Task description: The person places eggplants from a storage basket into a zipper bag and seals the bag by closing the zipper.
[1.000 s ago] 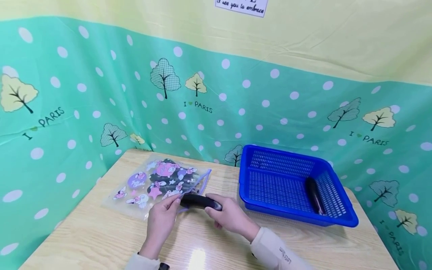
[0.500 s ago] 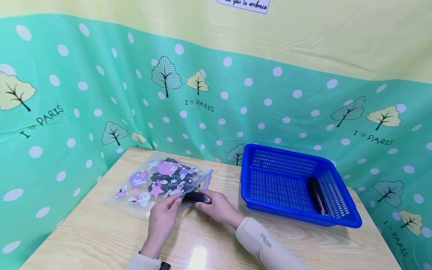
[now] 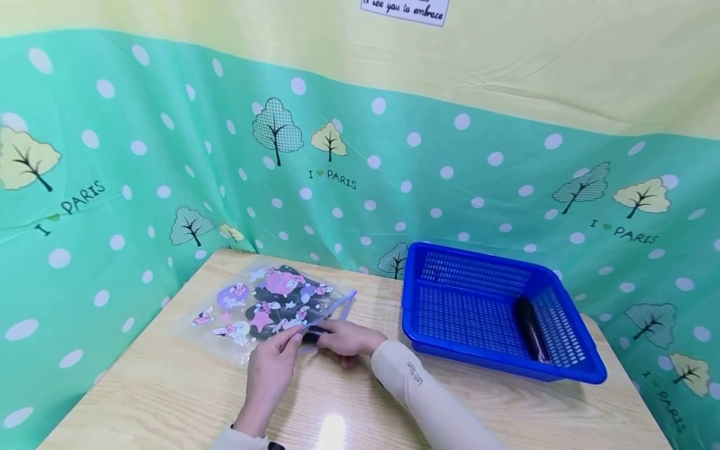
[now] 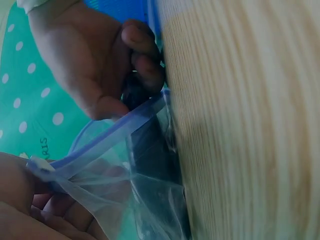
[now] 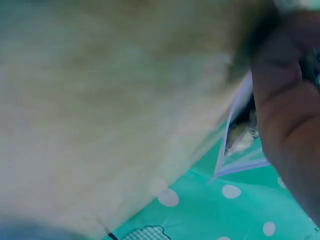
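Note:
A clear zip bag (image 3: 222,315) printed with pink and purple cartoon figures lies on the table, dark eggplants showing through its film. My left hand (image 3: 271,369) pinches the bag's purple-edged mouth between thumb and fingers. At that mouth, my right hand (image 3: 350,339) grips the near end of a dark eggplant (image 3: 310,334). In the left wrist view most of this eggplant (image 4: 155,165) is inside the bag, behind the film, and its end sits in the right hand's curled fingers (image 4: 145,55). The right wrist view shows the bag's opening (image 5: 230,130) beside blurred fingers.
A blue plastic basket (image 3: 467,356) stands on the right of the wooden table (image 3: 185,400). Another eggplant (image 3: 530,328) lies in it along the right wall. A green and yellow printed cloth (image 3: 360,206) hangs behind and at both sides.
My right hand has moved left toward the bag, pushing the eggplant through the mouth until only its end shows outside. My left hand has kept its pinch on the bag's edge.

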`<state>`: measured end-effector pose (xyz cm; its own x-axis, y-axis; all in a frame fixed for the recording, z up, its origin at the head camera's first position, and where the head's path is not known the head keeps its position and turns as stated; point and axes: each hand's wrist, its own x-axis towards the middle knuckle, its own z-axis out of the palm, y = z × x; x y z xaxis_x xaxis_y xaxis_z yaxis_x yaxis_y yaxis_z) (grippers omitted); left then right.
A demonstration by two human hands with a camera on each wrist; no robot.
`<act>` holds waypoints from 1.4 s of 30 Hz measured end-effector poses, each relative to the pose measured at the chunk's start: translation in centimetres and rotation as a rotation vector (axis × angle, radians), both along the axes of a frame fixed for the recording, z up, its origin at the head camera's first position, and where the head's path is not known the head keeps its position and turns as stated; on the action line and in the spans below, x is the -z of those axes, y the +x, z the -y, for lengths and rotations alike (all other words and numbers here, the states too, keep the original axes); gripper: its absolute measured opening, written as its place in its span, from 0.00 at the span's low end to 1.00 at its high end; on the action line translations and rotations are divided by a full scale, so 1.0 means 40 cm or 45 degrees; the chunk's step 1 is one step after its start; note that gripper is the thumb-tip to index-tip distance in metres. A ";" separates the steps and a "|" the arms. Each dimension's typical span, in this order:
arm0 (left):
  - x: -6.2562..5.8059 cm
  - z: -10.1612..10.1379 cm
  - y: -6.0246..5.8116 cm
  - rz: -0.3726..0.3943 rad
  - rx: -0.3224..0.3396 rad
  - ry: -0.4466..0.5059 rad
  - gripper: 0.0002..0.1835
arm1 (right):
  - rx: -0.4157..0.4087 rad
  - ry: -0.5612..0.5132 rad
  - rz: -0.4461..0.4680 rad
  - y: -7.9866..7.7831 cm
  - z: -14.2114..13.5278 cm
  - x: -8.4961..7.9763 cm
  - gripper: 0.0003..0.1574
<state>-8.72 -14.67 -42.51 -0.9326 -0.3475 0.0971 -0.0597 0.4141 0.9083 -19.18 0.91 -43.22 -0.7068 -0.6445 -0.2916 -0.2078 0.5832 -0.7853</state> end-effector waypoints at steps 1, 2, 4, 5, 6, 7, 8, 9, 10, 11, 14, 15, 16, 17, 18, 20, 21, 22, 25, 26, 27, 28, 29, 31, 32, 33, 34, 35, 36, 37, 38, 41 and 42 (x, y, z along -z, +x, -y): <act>0.001 -0.001 0.000 -0.006 0.000 -0.012 0.13 | -0.009 0.000 0.075 -0.001 -0.001 -0.005 0.31; 0.002 -0.003 0.000 -0.012 -0.001 -0.023 0.13 | -0.014 0.001 0.120 -0.002 -0.001 -0.010 0.33; 0.004 -0.004 -0.002 -0.020 -0.007 -0.042 0.13 | -0.012 0.001 0.142 -0.006 0.000 -0.014 0.32; 0.004 -0.005 -0.002 -0.021 -0.008 -0.044 0.13 | 0.001 -0.001 0.138 -0.007 0.002 -0.015 0.30; 0.005 -0.006 -0.003 -0.023 -0.009 -0.054 0.13 | 0.024 -0.004 0.117 -0.008 0.005 -0.014 0.27; 0.006 -0.006 -0.004 -0.025 -0.011 -0.062 0.13 | 0.054 -0.010 0.070 -0.010 0.009 -0.010 0.25; 0.006 -0.007 -0.005 -0.024 -0.010 -0.066 0.13 | 0.085 -0.015 0.006 -0.010 0.013 -0.007 0.23; 0.006 -0.007 -0.006 -0.023 -0.010 -0.071 0.13 | 0.118 -0.022 -0.074 -0.011 0.018 -0.002 0.21; 0.007 -0.008 -0.006 -0.021 -0.008 -0.073 0.13 | 0.152 -0.020 -0.160 -0.011 0.023 0.002 0.19; 0.007 -0.009 -0.007 -0.018 -0.007 -0.075 0.13 | 0.183 -0.009 -0.256 -0.011 0.028 0.007 0.15; 0.008 -0.011 -0.007 -0.005 -0.005 -0.073 0.13 | 0.259 0.039 -0.489 -0.010 0.037 0.019 0.12; 0.009 -0.011 -0.006 -0.002 -0.005 -0.071 0.13 | 0.275 0.053 -0.527 -0.008 0.038 0.021 0.10; 0.010 -0.012 -0.006 0.003 -0.003 -0.066 0.13 | 0.289 0.061 -0.536 -0.007 0.037 0.024 0.09; 0.011 -0.012 -0.006 0.007 -0.003 -0.059 0.13 | 0.297 0.070 -0.540 -0.005 0.034 0.022 0.08; 0.013 -0.011 -0.006 0.009 -0.004 -0.053 0.13 | 0.298 0.078 -0.538 -0.002 0.030 0.019 0.08; 0.014 -0.010 -0.006 0.010 -0.003 -0.043 0.13 | 0.294 0.115 -0.530 0.005 0.022 0.005 0.08; 0.015 -0.008 -0.006 0.006 -0.002 -0.038 0.13 | 0.288 0.149 -0.530 0.009 0.017 -0.006 0.08; 0.015 -0.006 -0.006 0.000 -0.001 -0.038 0.13 | 0.282 0.184 -0.535 0.012 0.013 -0.018 0.09; 0.014 0.000 -0.005 -0.023 -0.008 -0.047 0.13 | 0.258 0.280 -0.616 0.024 0.003 -0.063 0.10; 0.014 0.002 -0.005 -0.030 -0.012 -0.051 0.13 | 0.250 0.305 -0.637 0.028 -0.002 -0.080 0.11; 0.014 0.004 -0.004 -0.032 -0.015 -0.055 0.13 | 0.237 0.316 -0.662 0.032 -0.007 -0.097 0.12; 0.014 0.005 -0.003 -0.033 -0.017 -0.058 0.13 | 0.228 0.316 -0.685 0.037 -0.014 -0.115 0.13; 0.014 0.005 -0.002 -0.031 -0.018 -0.062 0.13 | 0.221 0.311 -0.696 0.041 -0.024 -0.133 0.15; 0.014 0.006 -0.001 -0.024 -0.014 -0.062 0.13 | 0.208 0.294 -0.684 0.047 -0.050 -0.168 0.19; 0.014 0.006 -0.001 -0.019 -0.014 -0.064 0.13 | 0.208 0.287 -0.679 0.049 -0.066 -0.185 0.21; 0.014 0.006 -0.001 -0.015 -0.012 -0.063 0.13 | 0.213 0.282 -0.670 0.048 -0.085 -0.201 0.22; 0.014 0.006 -0.002 -0.012 -0.012 -0.061 0.13 | 0.214 0.269 -0.679 0.045 -0.106 -0.215 0.22; 0.014 0.006 -0.003 -0.011 -0.012 -0.060 0.13 | 0.231 0.264 -0.669 0.042 -0.127 -0.229 0.23; 0.014 0.007 -0.004 -0.010 -0.012 -0.057 0.13 | 0.249 0.263 -0.664 0.037 -0.151 -0.242 0.23; 0.015 0.007 -0.005 -0.011 -0.012 -0.057 0.13 | 0.267 0.267 -0.668 0.031 -0.175 -0.253 0.24; 0.015 0.008 -0.007 -0.011 -0.013 -0.058 0.13 | 0.293 0.283 -0.665 0.024 -0.200 -0.265 0.25; 0.014 0.007 -0.011 -0.012 -0.008 -0.058 0.13 | 0.357 0.344 -0.627 -0.001 -0.280 -0.291 0.27; 0.013 0.007 -0.012 -0.010 -0.005 -0.056 0.13 | 0.361 0.376 -0.621 -0.010 -0.309 -0.298 0.28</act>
